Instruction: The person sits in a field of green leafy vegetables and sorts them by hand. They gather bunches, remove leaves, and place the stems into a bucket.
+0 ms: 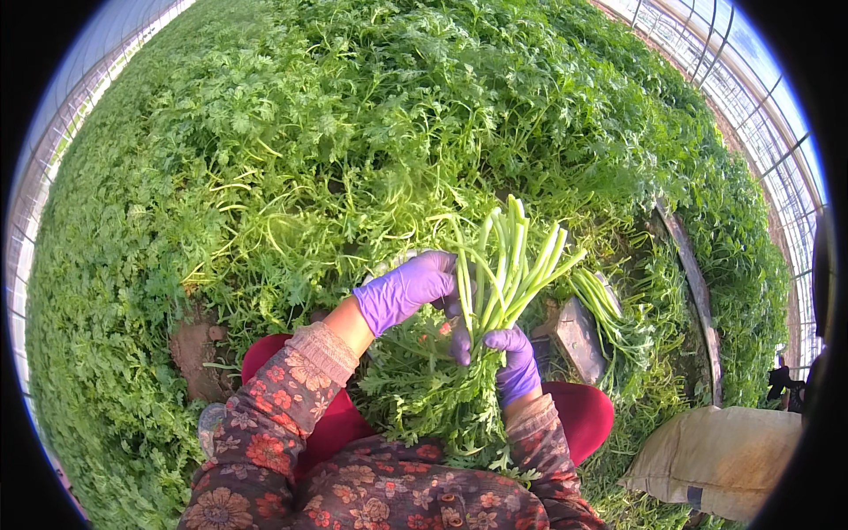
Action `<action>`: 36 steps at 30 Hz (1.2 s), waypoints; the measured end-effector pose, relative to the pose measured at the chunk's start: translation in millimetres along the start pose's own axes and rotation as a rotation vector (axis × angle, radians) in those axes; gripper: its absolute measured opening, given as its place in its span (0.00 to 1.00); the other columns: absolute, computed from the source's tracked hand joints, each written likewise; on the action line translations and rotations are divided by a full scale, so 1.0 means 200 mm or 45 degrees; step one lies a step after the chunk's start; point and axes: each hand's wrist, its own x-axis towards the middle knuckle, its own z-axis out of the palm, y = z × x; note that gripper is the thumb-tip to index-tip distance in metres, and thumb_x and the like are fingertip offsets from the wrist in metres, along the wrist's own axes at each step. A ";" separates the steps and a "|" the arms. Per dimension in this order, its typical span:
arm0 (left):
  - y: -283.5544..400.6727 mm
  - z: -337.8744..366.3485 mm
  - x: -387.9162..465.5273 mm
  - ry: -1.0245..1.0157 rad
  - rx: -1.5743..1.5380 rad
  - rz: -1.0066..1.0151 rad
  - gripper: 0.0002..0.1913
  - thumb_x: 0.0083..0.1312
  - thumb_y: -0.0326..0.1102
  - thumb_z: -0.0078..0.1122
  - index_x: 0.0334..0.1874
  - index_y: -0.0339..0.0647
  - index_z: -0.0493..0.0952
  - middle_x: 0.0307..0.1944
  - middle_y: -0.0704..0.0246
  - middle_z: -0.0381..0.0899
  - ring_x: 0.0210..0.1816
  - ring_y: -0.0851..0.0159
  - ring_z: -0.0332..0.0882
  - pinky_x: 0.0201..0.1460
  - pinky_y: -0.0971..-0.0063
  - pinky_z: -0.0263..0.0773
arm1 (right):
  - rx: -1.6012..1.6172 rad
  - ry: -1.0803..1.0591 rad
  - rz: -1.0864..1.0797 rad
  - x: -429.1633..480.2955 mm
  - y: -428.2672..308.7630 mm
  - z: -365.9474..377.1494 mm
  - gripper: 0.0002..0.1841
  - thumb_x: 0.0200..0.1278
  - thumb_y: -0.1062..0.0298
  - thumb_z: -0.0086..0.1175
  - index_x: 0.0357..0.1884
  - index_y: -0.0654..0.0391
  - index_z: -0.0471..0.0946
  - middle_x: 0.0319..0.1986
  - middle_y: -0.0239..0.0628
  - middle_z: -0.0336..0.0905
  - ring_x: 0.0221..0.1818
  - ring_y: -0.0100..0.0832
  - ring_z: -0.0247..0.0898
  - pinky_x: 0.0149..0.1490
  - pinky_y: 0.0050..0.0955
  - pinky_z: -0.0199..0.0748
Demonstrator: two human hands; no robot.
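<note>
My right hand (513,361), in a purple glove, grips a bunch of leafy greens (507,285), which look like crown daisy. Its pale cut stems fan upward, while the lobed leaves hang down over my lap. My left hand (417,285), also gloved in purple, is beside the left edge of the stems with fingers bent. Its fingertips are partly hidden, so whether it pinches a stem cannot be made out. To the right of my right hand, a smaller bunch of cut greens (596,301) lies against a grey block-like object (580,338).
Dense growing greens (397,99) spread ahead and to the left. A long narrow strip (692,298), perhaps a board, runs along the right. A pale stained sack (715,457) lies at lower right. Bare soil (199,351) shows at left. Greenhouse framing (755,112) curves along the edge.
</note>
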 end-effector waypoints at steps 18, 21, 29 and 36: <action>0.21 0.04 -0.10 0.027 0.241 -0.156 0.17 0.65 0.49 0.63 0.36 0.39 0.81 0.17 0.75 0.74 0.14 0.79 0.66 0.15 0.86 0.58 | 0.067 -0.120 0.006 -0.01 0.01 -0.03 0.32 0.51 0.62 0.62 0.57 0.69 0.67 0.24 0.38 0.72 0.21 0.33 0.68 0.29 0.32 0.66; 0.22 0.00 -0.09 0.037 0.187 -0.204 0.13 0.65 0.43 0.65 0.33 0.39 0.80 0.17 0.75 0.75 0.13 0.79 0.66 0.14 0.86 0.59 | 0.107 -0.174 0.074 -0.01 0.01 -0.05 0.32 0.51 0.62 0.62 0.57 0.67 0.67 0.24 0.37 0.71 0.22 0.33 0.68 0.29 0.32 0.65; 0.25 -0.17 -0.09 0.439 0.264 -0.019 0.08 0.65 0.37 0.58 0.35 0.40 0.80 0.27 0.72 0.80 0.22 0.76 0.75 0.24 0.84 0.68 | 0.225 -0.443 -0.048 -0.02 0.00 -0.05 0.30 0.49 0.62 0.57 0.56 0.66 0.66 0.21 0.34 0.69 0.20 0.32 0.69 0.30 0.32 0.63; 0.05 0.07 0.08 -0.022 0.150 -0.038 0.18 0.65 0.38 0.62 0.55 0.39 0.77 0.45 0.68 0.83 0.40 0.72 0.81 0.43 0.76 0.76 | 0.235 -0.487 0.117 -0.01 0.04 0.02 0.31 0.50 0.61 0.57 0.57 0.68 0.67 0.21 0.37 0.70 0.20 0.33 0.68 0.32 0.34 0.63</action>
